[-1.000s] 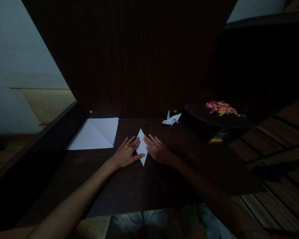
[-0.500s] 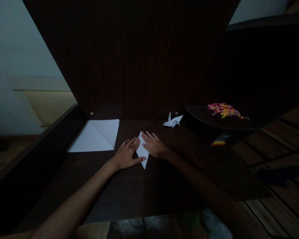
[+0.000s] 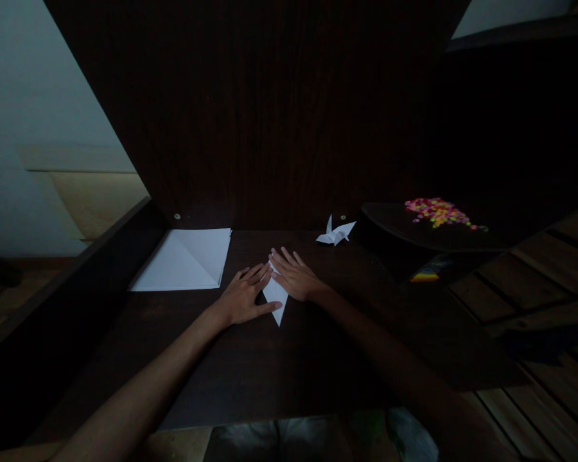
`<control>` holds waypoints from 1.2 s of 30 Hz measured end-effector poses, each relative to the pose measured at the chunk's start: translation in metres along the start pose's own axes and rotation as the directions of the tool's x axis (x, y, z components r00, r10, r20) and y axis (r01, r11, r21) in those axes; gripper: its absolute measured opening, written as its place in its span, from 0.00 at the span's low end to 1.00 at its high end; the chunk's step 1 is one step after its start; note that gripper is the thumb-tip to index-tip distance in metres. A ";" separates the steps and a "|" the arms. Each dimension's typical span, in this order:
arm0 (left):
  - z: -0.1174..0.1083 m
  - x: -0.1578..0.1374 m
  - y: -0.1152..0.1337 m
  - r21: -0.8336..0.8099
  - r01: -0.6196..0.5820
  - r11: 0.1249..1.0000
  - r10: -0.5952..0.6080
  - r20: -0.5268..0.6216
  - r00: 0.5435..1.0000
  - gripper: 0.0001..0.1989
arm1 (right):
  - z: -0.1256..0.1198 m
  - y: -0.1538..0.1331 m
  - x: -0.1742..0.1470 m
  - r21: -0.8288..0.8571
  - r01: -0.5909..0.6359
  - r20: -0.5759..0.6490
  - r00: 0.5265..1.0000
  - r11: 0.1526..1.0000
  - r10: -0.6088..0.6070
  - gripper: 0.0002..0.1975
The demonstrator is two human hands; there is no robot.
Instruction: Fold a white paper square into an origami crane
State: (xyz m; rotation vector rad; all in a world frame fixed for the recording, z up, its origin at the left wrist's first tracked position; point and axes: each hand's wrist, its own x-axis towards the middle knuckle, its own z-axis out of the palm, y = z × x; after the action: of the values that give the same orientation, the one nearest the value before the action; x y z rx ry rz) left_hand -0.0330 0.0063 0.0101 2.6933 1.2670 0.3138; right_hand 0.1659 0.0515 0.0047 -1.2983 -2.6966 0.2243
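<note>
A white folded paper (image 3: 276,295), narrow and diamond-shaped, lies on the dark wooden desk (image 3: 231,372) with one point towards me. My left hand (image 3: 245,296) rests on its left side, fingertips near the upper part and thumb across the lower part. My right hand (image 3: 295,274) lies flat over the upper right edge, fingers stretched out and covering most of the top point. Neither hand grips the paper; both press it from above. Beyond my right hand stands a white origami crane (image 3: 336,232).
Left of my hands lies a stack of white square paper (image 3: 183,260) with a diagonal crease on top. A raised shelf (image 3: 390,224) at the right bears a heap of small pink, red and yellow pieces (image 3: 438,212). A dark panel (image 3: 270,115) rises behind the desk.
My right hand has slid slightly up and left along the paper, covering more of its top point. The left hand stays almost in place.
</note>
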 end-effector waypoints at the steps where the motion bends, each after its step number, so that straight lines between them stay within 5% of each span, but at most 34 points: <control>1: -0.001 0.000 0.000 0.000 -0.004 1.000 0.004 0.002 1.000 0.39 | 0.000 0.000 0.000 0.007 0.003 0.002 1.000 1.000 -0.003 0.30; 9: 0.003 0.002 -0.001 0.010 0.031 0.999 -0.031 -0.028 0.999 0.29 | -0.004 0.002 -0.002 0.052 -0.013 0.016 1.000 0.999 0.012 0.30; 15: 0.005 0.003 -0.001 -0.028 0.162 0.986 -0.164 -0.096 0.982 0.40 | -0.007 0.009 -0.015 0.135 -0.118 0.011 0.993 0.984 0.117 0.37; 21: 0.004 0.005 0.001 -0.127 0.173 0.977 -0.187 -0.109 0.976 0.36 | -0.005 0.006 -0.035 0.316 -0.182 -0.040 0.978 0.931 0.204 0.26; 29: 0.003 0.007 0.008 -0.388 0.129 0.912 -0.232 -0.232 0.945 0.22 | -0.003 0.007 -0.036 0.448 -0.119 -0.251 0.934 0.886 0.253 0.10; 33: -0.003 0.007 0.007 -0.379 0.096 0.920 -0.209 -0.268 0.940 0.08 | -0.005 0.008 -0.038 0.449 -0.058 -0.334 0.915 0.892 0.228 0.07; 36: -0.005 0.007 0.003 -0.355 0.129 0.926 -0.230 -0.259 0.938 0.07 | -0.008 0.006 -0.038 0.441 -0.047 -0.324 0.923 0.896 0.208 0.04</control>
State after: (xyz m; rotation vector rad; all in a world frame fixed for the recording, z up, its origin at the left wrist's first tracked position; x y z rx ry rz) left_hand -0.0271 0.0099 0.0164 2.2821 1.3802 0.8527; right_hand 0.1954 0.0257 0.0095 -1.2362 -2.0988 0.5023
